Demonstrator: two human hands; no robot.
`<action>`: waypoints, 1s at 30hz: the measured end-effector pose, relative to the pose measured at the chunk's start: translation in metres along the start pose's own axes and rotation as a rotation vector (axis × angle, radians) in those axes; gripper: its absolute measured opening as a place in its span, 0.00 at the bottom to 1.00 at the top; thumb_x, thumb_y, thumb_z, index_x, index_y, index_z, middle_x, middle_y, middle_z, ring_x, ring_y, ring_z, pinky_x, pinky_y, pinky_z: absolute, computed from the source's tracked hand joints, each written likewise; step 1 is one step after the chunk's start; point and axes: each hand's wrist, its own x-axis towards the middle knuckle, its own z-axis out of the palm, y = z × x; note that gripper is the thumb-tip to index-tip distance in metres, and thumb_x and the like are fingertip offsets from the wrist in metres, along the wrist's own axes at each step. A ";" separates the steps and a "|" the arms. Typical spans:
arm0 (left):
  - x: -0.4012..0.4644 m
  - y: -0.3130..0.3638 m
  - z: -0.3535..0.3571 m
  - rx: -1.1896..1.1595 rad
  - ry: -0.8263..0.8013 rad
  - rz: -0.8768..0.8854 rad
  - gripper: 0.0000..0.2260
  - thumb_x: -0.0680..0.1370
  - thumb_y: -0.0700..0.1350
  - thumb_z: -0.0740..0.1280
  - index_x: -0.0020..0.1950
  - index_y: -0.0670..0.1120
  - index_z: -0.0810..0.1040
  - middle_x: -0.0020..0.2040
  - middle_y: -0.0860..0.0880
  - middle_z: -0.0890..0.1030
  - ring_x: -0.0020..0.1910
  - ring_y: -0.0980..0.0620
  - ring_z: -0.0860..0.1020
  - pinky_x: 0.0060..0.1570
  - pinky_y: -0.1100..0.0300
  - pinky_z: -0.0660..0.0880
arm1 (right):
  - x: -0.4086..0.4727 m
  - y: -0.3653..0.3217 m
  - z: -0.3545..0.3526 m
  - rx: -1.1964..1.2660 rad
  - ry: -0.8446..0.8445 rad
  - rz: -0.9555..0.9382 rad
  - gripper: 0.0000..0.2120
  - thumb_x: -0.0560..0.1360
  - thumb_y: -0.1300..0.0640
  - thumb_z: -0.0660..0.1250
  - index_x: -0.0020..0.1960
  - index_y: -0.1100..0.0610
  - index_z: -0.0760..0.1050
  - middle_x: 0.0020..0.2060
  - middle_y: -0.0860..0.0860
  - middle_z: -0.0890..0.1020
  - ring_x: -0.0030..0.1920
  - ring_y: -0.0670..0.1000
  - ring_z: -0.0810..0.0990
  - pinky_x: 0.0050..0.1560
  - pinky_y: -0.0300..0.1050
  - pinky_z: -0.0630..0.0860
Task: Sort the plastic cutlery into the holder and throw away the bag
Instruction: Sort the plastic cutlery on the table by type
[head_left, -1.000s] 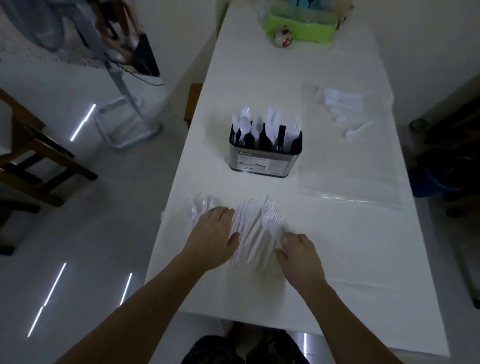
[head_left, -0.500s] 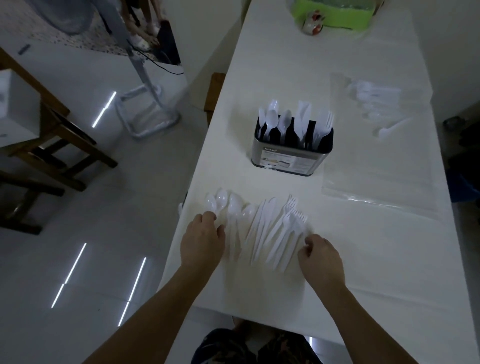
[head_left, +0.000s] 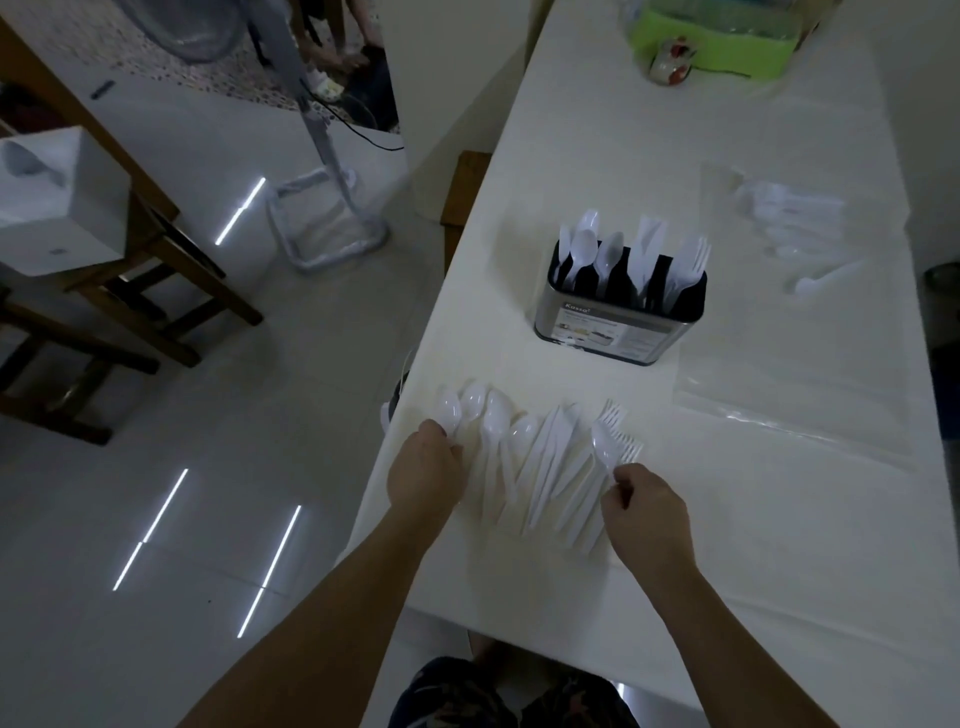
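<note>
- Right now the right hand has its grip pinched on the handle of one spoon, thumb and fingers curled at the lower end, the bowl raised and pointing away from the person
- Over on the other side, the left hand lies with curled fingers on the handles of the leftmost spoons; whether it actually grips one or only presses on them I cannot tell
- Between the two hands, the loose cutlery is fanned on the bench: spoons at the left, knives in the middle, forks at the right, all with handles toward the person and heads pointing away
- Beyond the fan stands the holder, upright, with spoons, knives and forks already standing handle-down in its dark compartments
- The relation that matters: the holder lies straight ahead of the held spoon, roughly along the spoon's long axis, and its spoon compartments are at the left end, so the right hand would likely have to carry forward and a little leftward, then turn the spoon handle-down
- Farther right, the clear bag lies flat on the bench with some white cutlery at its far end, so the throwing away looks some way off
</note>
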 end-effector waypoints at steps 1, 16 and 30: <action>0.001 0.000 -0.001 -0.015 -0.013 -0.007 0.06 0.79 0.48 0.63 0.49 0.46 0.74 0.41 0.51 0.78 0.37 0.53 0.75 0.36 0.59 0.70 | 0.000 -0.002 0.000 0.000 -0.003 -0.003 0.09 0.76 0.61 0.63 0.54 0.58 0.79 0.42 0.54 0.81 0.41 0.54 0.78 0.42 0.43 0.72; -0.019 0.023 -0.011 -0.742 -0.131 -0.104 0.07 0.79 0.42 0.60 0.48 0.44 0.77 0.40 0.46 0.79 0.36 0.48 0.77 0.34 0.55 0.76 | -0.012 -0.044 0.012 0.187 -0.054 -0.050 0.13 0.78 0.58 0.64 0.61 0.55 0.80 0.50 0.49 0.83 0.48 0.47 0.80 0.46 0.29 0.70; -0.015 0.001 -0.021 -0.665 -0.101 -0.095 0.12 0.80 0.47 0.62 0.42 0.42 0.77 0.35 0.48 0.81 0.34 0.50 0.77 0.33 0.59 0.71 | -0.027 -0.097 0.058 0.247 -0.044 -0.106 0.06 0.79 0.54 0.64 0.50 0.51 0.79 0.40 0.43 0.81 0.41 0.42 0.79 0.43 0.33 0.74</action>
